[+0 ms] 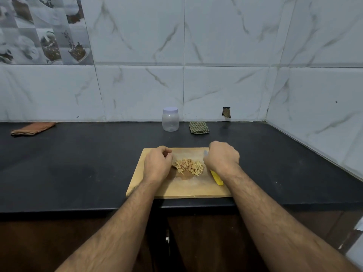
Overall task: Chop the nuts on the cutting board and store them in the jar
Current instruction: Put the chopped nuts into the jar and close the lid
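Two bare forearms reach in over the front edge of the black counter (78, 169), above dark cabinet doors (196, 242). A wooden cutting board (176, 188) lies at the counter's front edge, its near side almost flush with that edge. In the middle of the board sits a small heap of chopped nuts (187, 166), cut into thin pale slivers.

The left hand (157, 164) rests on the board just left of the heap, fingers curled in; whether it pinches any slivers I cannot tell. The right hand (223, 156) is on the heap's right side, closed around a knife (216, 178). The yellow handle end pokes out below the hand toward the board's near right corner, and a bit of grey blade shows at the far side of the fist.

Farther back, near the counter's rear edge, stands a clear plastic jar (170, 119) with its white lid on, well apart from the board. Just right of the jar lies a folded green checked cloth (199, 128). A folded orange cloth (32, 128) lies toward the rear left. Marble-pattern tiled wall (216, 55) rises behind and on the right.
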The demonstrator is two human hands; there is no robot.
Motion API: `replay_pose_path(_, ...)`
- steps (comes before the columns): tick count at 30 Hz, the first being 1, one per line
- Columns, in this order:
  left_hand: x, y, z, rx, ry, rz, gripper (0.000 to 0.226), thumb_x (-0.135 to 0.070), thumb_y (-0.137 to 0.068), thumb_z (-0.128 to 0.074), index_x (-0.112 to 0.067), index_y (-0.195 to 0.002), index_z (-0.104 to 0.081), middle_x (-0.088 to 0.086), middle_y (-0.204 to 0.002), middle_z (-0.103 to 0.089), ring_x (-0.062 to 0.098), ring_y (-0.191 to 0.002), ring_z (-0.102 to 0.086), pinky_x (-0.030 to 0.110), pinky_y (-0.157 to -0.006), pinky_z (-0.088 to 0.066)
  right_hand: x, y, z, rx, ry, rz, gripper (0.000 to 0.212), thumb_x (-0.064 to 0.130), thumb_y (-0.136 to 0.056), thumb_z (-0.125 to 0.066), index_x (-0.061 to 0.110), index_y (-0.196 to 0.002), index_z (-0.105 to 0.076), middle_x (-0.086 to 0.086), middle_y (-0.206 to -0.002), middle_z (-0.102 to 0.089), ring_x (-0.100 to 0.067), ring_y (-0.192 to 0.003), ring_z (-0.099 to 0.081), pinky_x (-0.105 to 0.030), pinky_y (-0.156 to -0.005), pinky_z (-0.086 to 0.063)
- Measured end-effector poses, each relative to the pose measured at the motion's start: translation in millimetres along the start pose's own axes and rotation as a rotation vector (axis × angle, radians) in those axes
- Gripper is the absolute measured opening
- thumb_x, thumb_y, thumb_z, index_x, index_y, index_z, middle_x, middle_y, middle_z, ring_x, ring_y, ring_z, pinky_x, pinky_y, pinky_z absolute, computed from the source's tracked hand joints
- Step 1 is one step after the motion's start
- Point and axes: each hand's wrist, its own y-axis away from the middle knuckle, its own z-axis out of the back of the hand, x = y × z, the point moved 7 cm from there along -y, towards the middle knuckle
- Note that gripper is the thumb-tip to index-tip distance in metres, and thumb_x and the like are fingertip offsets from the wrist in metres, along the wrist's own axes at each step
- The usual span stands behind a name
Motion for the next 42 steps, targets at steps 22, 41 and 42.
replay_pose_path(22,18,-208,-53,0.084,0.411,0.208,0.054,-0.019,-0.097,-0.052,-0.01,-0.149,-0.039,0.006,-0.148,-0.047,0.02,-0.134,-0.046,0.025,-0.1,-0.036,96,-227,-93,0.233,-0.898,0.065,0.082,0.017,-0.081,-0.072,0.011,-0.151,-0.029,-0.009,-0.146,-0.044,-0.025,-0.128,-0.047,-0.03,-0.096,-0.043)
replay_pose_path(41,29,-242,-76,0.136,0.523,0.182,0.025,-0.036,-0.087,-0.041,-0.021,-0.087,-0.061,0.006,-0.097,-0.064,0.02,-0.089,-0.058,0.04,-0.083,-0.052,115,-264,-118,0.193,-0.991,0.104,0.079,0.043,-0.048,-0.084,0.014,-0.115,-0.054,-0.001,-0.109,-0.066,-0.019,-0.099,-0.064,-0.043,-0.087,-0.056)
replay_pose_path(42,23,-237,-71,0.131,0.527,0.169,0.031,-0.041,-0.09,-0.042,-0.02,-0.098,-0.063,0.005,-0.102,-0.065,0.019,-0.093,-0.06,0.04,-0.088,-0.052,113,-255,-107,0.174,-0.998,0.103,0.077,0.041,-0.052,-0.087,0.014,-0.115,-0.053,-0.002,-0.111,-0.064,-0.019,-0.1,-0.063,-0.043,-0.087,-0.056)
